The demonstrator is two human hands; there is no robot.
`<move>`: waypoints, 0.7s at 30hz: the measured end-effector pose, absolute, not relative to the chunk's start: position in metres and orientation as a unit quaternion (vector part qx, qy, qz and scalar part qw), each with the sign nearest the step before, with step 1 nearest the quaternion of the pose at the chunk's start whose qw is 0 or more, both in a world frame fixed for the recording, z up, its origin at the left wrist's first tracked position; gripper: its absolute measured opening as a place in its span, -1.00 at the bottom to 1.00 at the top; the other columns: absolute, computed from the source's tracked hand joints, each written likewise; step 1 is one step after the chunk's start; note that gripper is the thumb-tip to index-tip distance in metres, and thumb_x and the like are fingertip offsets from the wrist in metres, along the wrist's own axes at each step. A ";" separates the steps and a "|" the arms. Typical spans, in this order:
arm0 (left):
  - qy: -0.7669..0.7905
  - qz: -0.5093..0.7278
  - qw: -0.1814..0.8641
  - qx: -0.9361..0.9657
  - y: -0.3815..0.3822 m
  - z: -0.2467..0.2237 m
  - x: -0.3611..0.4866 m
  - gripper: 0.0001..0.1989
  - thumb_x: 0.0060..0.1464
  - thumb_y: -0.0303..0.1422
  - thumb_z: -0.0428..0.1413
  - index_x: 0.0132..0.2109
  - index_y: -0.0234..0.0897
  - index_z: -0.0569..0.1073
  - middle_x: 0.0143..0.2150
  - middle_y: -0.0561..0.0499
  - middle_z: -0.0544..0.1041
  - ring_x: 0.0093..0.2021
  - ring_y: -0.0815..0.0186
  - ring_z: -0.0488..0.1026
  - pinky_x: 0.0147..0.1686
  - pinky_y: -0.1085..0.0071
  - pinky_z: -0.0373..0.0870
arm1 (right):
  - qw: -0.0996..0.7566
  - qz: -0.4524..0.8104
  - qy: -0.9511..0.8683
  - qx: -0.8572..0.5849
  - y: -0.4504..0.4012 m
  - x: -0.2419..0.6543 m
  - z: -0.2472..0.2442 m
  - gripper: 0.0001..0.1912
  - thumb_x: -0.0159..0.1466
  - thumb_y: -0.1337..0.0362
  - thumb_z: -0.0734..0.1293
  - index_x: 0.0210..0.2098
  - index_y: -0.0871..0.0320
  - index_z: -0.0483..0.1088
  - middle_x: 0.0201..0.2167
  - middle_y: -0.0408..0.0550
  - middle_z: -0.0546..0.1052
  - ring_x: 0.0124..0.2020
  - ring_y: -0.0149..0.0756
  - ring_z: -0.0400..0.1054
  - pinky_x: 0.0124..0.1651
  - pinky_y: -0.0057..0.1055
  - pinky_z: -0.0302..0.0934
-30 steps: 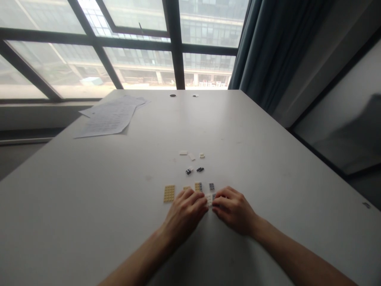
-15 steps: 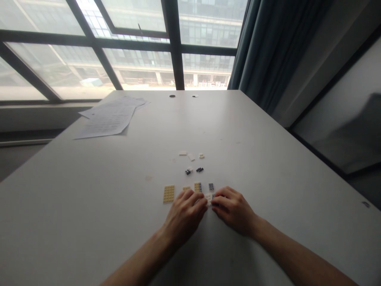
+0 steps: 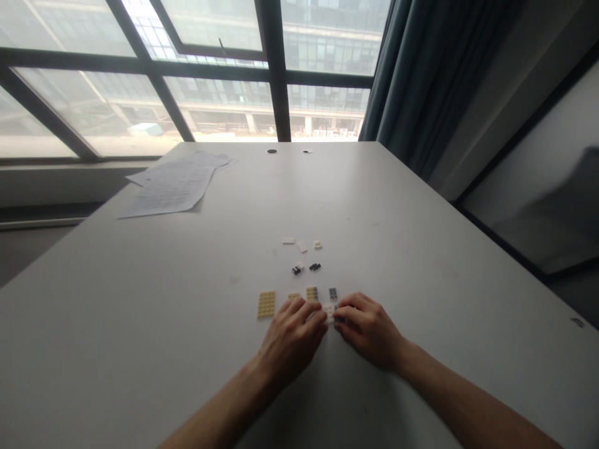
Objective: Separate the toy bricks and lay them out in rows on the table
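Small white studded pieces (image 3: 329, 311) lie between my fingertips at the near middle of the table. My left hand (image 3: 299, 327) has its fingers curled together against their left side. From the right, my right hand (image 3: 367, 327) pinches a small grey piece that touches the white ones, mostly covered by the fingers. A tan studded plate (image 3: 266, 304) lies left of my left hand. Just beyond my knuckles are a small tan piece (image 3: 293, 296), a tan-and-grey piece (image 3: 311, 293) and a dark grey piece (image 3: 332, 293). What my left fingertips hold is partly hidden.
Farther out on the white table (image 3: 397, 249) lie black pieces (image 3: 315, 267), a black-and-white piece (image 3: 297, 269), white flat pieces (image 3: 289, 241) and a cream piece (image 3: 317, 245). Printed papers (image 3: 173, 187) rest at the far left, near the window.
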State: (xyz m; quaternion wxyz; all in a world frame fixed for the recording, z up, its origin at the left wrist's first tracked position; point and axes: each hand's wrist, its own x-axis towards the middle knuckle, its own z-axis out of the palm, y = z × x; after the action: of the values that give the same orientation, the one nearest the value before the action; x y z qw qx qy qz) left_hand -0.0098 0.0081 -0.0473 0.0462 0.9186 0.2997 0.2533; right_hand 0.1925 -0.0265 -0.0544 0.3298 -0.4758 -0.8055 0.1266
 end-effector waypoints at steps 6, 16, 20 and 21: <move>0.313 0.288 0.071 0.903 0.010 -0.046 -0.012 -0.88 0.16 -0.43 0.06 -0.17 -0.24 0.46 -0.18 -0.06 0.51 -0.18 0.22 0.36 -0.16 0.26 0.34 | 0.348 0.146 -0.786 -0.490 -0.027 0.193 -0.054 -0.88 0.23 0.35 0.31 -0.23 0.12 0.45 -0.25 -0.01 0.47 -0.22 -0.27 0.36 -0.12 -0.30 0.31; 0.393 0.272 0.056 0.877 0.048 -0.024 -0.018 -0.87 0.14 -0.35 0.10 -0.19 -0.22 0.51 -0.18 -0.04 0.55 -0.17 0.20 0.39 -0.13 0.24 0.34 | 0.351 0.165 -0.779 -0.492 -0.027 0.194 -0.054 -0.88 0.24 0.34 0.30 -0.23 0.11 0.45 -0.24 -0.01 0.46 -0.23 -0.27 0.36 -0.12 -0.30 0.30; 0.478 0.194 0.046 0.855 0.079 -0.021 -0.025 -0.82 0.09 -0.32 0.13 -0.16 -0.25 0.52 -0.17 -0.06 0.54 -0.13 0.14 0.39 -0.09 0.21 0.34 | 0.356 0.168 -0.775 -0.494 -0.027 0.193 -0.054 -0.89 0.23 0.35 0.30 -0.24 0.11 0.45 -0.24 -0.02 0.47 -0.23 -0.27 0.37 -0.13 -0.32 0.30; 0.490 0.179 0.046 0.852 0.084 -0.022 -0.026 -0.81 0.09 -0.31 0.12 -0.15 -0.25 0.52 -0.17 -0.07 0.53 -0.13 0.14 0.38 -0.09 0.22 0.34 | 0.355 0.169 -0.775 -0.495 -0.027 0.193 -0.054 -0.89 0.22 0.35 0.31 -0.24 0.12 0.45 -0.25 -0.02 0.47 -0.23 -0.27 0.37 -0.13 -0.32 0.30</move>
State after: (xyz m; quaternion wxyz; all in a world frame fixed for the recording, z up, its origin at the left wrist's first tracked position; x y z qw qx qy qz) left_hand -0.0255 0.0842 -0.0219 0.0457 0.8518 0.4903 0.1787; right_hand 0.1930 -0.0267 -0.0543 0.3552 -0.4945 -0.7751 0.1688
